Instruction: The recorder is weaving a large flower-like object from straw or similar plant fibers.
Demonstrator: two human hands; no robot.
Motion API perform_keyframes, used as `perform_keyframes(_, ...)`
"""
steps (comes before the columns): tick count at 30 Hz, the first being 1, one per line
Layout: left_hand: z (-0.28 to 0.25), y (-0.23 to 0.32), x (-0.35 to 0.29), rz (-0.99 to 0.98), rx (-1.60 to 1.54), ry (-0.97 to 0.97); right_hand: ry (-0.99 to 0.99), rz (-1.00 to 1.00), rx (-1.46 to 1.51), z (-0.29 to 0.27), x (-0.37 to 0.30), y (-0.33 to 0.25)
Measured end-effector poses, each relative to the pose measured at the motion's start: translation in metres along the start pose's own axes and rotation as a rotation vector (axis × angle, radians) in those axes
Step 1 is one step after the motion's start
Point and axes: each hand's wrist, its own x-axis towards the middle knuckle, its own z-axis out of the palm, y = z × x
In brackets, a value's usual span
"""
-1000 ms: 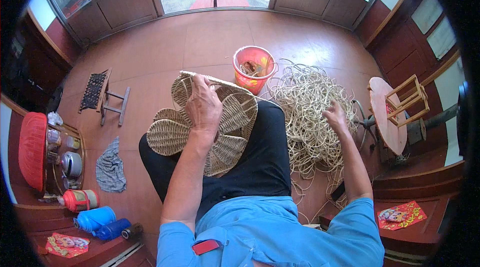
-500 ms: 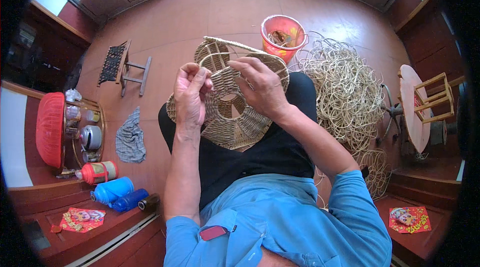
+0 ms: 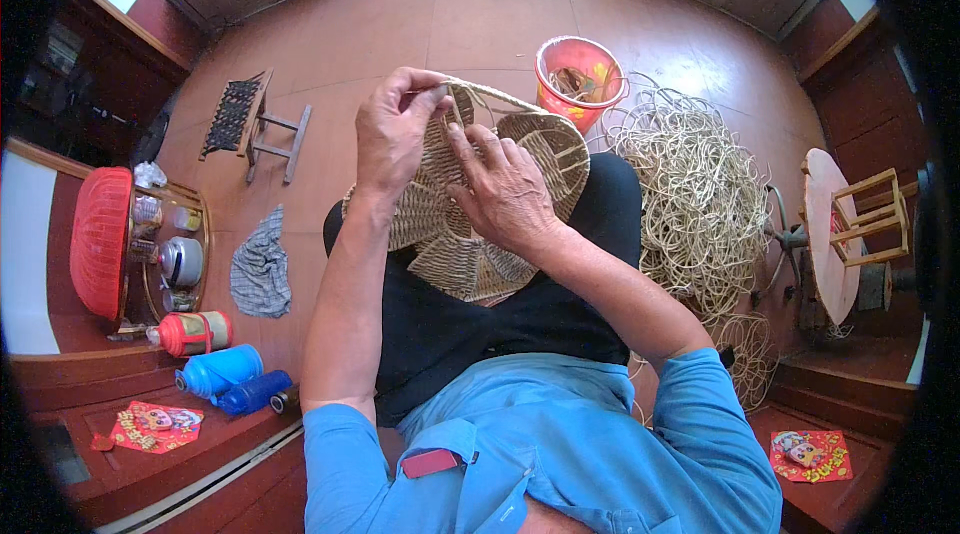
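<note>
A wickerwork piece of twisted, straw-coloured strands, with several rounded lobes, rests on my lap; this woven basket piece (image 3: 455, 264) leans up toward my hands. My left hand (image 3: 400, 134) is closed at its upper left edge, thumb and index finger pinching a thin strand (image 3: 449, 100). My right hand (image 3: 508, 189) lies over the middle of the weave, fingers stretched out and touching it, the index finger pointing up toward the left fingertips. Part of the weave is hidden beneath the right hand.
A red bucket (image 3: 578, 74) with strands in it and a large heap of loose cord (image 3: 695, 199) are at my right. Leftward lie a stool (image 3: 240, 124), a grey cloth (image 3: 260, 269) and flasks (image 3: 222, 372). A round-topped wooden table (image 3: 825, 234) stands far right.
My left hand has moved up along the piece's edge. My right hand has shifted down and left, its fingers now lying over the weave. The piece has tilted.
</note>
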Motion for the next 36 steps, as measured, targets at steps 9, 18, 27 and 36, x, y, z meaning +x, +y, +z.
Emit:
perform_keyframes(9, 0.016, 0.006, -0.022, 0.266, 0.789, 0.072, 0.036, 0.041, 0.132, -0.001, 0.005, 0.006)
perform_keyframes(18, 0.022, -0.003, -0.026, 0.06, 0.752, 0.092, 0.05, 0.013, 0.13, 0.0, 0.008, 0.002)
perform_keyframes(27, 0.0, -0.002, -0.054, 0.11, 0.663, 0.248, 0.204, 0.02, 0.225, 0.0, 0.009, -0.005)
perform_keyframes(36, -0.143, -0.015, -0.078, 0.079, 0.87, 0.442, 0.252, 0.003, 0.228, 0.024, 0.045, -0.011)
